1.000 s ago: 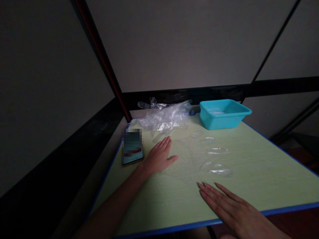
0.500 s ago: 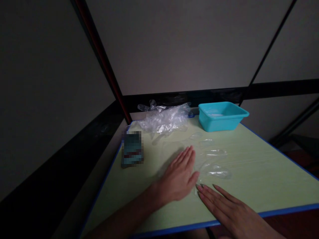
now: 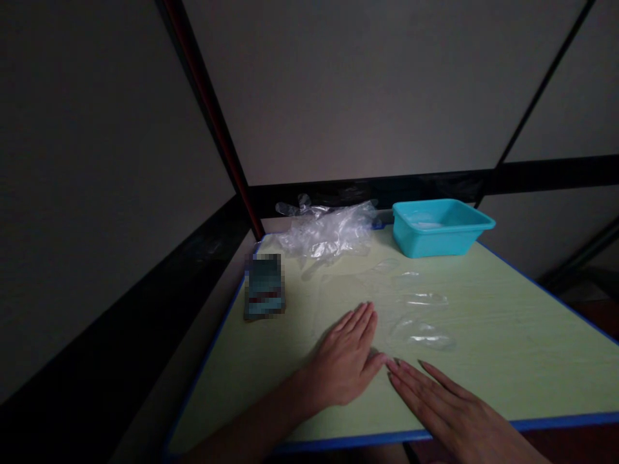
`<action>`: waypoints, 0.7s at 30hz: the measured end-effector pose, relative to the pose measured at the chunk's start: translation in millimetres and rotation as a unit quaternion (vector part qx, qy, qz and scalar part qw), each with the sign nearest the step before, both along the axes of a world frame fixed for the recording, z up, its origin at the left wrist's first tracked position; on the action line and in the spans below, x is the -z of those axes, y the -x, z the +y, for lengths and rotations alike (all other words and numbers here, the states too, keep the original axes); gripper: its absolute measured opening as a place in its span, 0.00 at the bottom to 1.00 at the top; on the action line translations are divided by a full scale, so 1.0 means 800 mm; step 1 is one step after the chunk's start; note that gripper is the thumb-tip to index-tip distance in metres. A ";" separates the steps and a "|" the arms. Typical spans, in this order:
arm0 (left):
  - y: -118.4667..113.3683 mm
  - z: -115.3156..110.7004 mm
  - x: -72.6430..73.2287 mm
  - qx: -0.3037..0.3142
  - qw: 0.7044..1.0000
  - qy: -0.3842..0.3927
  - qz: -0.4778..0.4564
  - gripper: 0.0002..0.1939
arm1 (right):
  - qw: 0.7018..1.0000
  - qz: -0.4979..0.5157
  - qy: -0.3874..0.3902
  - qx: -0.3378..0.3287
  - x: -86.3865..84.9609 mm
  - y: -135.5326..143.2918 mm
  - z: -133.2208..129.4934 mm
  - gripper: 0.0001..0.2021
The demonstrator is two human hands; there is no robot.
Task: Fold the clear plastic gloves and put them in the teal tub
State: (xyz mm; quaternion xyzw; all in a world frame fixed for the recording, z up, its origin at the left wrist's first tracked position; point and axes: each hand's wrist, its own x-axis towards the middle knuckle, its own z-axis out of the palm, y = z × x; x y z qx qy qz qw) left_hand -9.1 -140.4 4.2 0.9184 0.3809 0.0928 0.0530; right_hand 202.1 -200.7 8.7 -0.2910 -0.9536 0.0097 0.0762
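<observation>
A clear plastic glove [image 3: 387,303] lies flat on the pale green table [image 3: 503,335], its fingers pointing right. My left hand [image 3: 345,357] rests palm down on the near left part of the glove, fingers stretched out. My right hand [image 3: 445,403] lies at the table's near edge with its fingers extended, their tips by my left thumb and the glove's near side. Neither hand grips anything. Behind the glove sits a crumpled pile of clear plastic gloves [image 3: 333,232].
A turquoise basin [image 3: 438,241] stands at the back right, with something whitish inside. At the left edge is a blurred dark rectangular item [image 3: 265,287]. Wall panels [image 3: 362,96] rise behind the table, and a dark wall is on the left.
My left hand has slid slightly nearer to me over the glove, its thumb now at my right fingertips. The whole view has shifted a little, so things appear further right.
</observation>
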 end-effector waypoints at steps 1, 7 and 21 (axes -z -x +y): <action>0.004 0.002 0.000 -0.002 1.000 -0.002 0.003 0.28 | 1.000 0.006 0.006 0.003 -0.001 0.000 0.000 0.37; 0.034 0.015 0.002 -0.030 0.999 -0.013 0.036 0.29 | 0.999 0.031 0.026 0.003 -0.001 0.000 -0.002 0.37; 0.100 -0.014 -0.010 -0.174 0.984 -0.020 0.015 0.33 | 1.000 0.025 -0.002 -0.005 0.012 -0.001 0.005 0.34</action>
